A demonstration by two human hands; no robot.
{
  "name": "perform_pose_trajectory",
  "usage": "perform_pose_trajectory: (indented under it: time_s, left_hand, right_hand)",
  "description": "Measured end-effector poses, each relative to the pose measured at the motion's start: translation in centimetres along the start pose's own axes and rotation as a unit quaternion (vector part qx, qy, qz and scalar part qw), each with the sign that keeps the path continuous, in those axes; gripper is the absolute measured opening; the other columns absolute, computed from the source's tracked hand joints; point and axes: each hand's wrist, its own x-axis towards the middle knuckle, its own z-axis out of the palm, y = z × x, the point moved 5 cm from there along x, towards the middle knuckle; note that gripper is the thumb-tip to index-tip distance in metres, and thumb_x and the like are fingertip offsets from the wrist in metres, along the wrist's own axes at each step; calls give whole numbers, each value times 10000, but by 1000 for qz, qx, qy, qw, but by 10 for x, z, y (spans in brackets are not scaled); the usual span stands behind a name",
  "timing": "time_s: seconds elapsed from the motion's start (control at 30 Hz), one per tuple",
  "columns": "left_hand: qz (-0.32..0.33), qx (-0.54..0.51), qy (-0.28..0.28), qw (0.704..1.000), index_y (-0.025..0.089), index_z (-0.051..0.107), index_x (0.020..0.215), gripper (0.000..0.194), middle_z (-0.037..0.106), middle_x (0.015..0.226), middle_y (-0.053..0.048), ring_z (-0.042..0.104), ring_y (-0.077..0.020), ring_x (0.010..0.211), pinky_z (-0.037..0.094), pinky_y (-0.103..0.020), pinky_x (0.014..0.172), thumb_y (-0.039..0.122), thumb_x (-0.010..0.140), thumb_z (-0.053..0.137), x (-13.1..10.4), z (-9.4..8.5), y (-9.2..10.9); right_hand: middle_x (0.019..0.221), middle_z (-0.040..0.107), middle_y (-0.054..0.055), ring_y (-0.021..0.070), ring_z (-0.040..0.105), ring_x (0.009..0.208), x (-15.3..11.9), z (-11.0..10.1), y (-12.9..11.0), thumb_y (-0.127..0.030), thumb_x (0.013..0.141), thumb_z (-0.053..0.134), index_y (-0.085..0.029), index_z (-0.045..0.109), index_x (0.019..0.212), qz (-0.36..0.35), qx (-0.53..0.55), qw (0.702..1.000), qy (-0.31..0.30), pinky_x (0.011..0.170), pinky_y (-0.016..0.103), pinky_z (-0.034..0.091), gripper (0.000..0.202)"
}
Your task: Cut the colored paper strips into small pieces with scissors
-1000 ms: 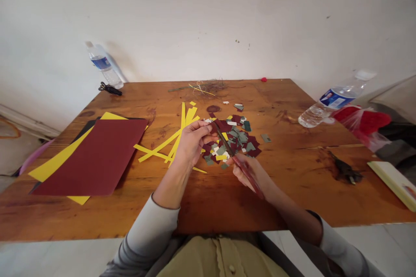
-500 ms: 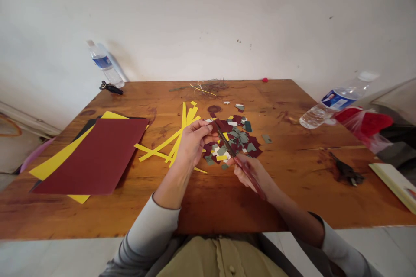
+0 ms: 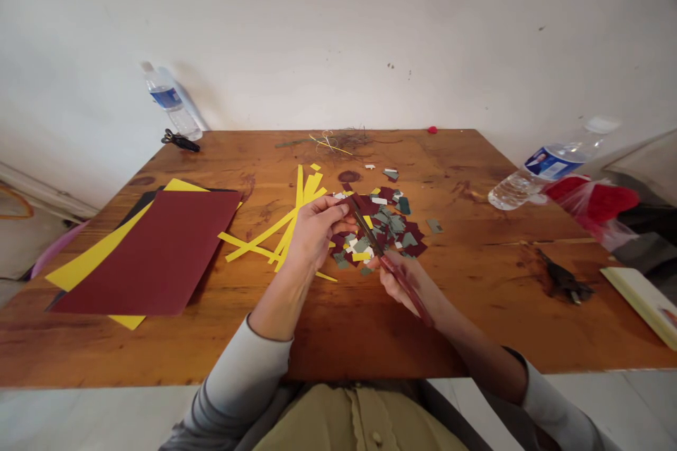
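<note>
Between thumb and fingers, my left hand [image 3: 316, 229] pinches a small piece of dark red paper, mostly hidden by the fingertips. My right hand [image 3: 405, 282] is closed round the red handles of a pair of scissors [image 3: 369, 234]. Their dark blades point up and left, with the tips at the paper beside my left fingertips. Beneath them lies a pile of cut paper bits [image 3: 394, 225] in grey-green, dark red, white and yellow. Several yellow paper strips [image 3: 285, 227] lie crossed just left of my left hand.
Dark red [image 3: 159, 254], yellow and black sheets are stacked at the left. Plastic bottles stand at the back left [image 3: 172, 102] and right [image 3: 555, 163]. A black plug [image 3: 568, 282] and a white box [image 3: 642, 303] lie right; dry twigs [image 3: 343, 142] lie near the wall.
Both hands hold almost the same pose, with the scissor tips still at the dark red paper. The view has shifted very slightly.
</note>
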Motion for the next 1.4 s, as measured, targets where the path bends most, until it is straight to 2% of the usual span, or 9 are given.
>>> perform_pose_trajectory:
  time_s: [0.23,0.37,0.53,0.7,0.87,1.4]
  left_hand:
    - [4,8,1,1000,141,624,701,298,660,581,-7,655,-129,503,565,-248,558,209,593,894,0,0,1]
    - [10,13,-3,1000,147,622,692,306,666,591,-11,654,-129,509,576,-257,570,232,603,901,0,0,0]
    - [14,8,-1,1000,142,635,680,276,671,595,-20,654,-130,512,577,-257,569,220,591,884,0,0,0]
    - [15,5,1,1000,138,635,683,264,667,592,-16,651,-127,504,573,-254,563,203,599,876,0,0,0]
    - [10,10,2,1000,146,614,694,286,664,590,-10,657,-129,506,573,-252,569,208,637,887,0,0,0]
    - [14,8,1,1000,130,620,666,254,663,577,-14,649,-124,488,582,-244,550,199,574,847,-1,2,1]
  right_hand:
    - [562,434,-51,102,343,490,2,-1,6,-480,685,734,-212,617,799,12,10,1000,-20,458,246,244,314]
    - [571,442,-48,100,347,486,3,-2,9,-475,686,772,-210,632,794,1,10,1000,-10,450,250,247,319]
    - [547,424,-50,99,329,459,2,-1,16,-496,713,719,-205,642,779,43,50,998,11,418,245,208,308]
    - [532,412,-66,92,322,454,1,1,9,-457,661,730,-211,621,772,42,44,998,6,421,239,221,291]
    - [527,403,-69,89,320,451,1,1,10,-470,663,741,-213,612,772,55,56,997,1,422,237,214,308]
    - [507,345,-95,77,270,402,1,1,17,-616,802,700,-205,618,827,19,71,997,-29,390,236,196,420]
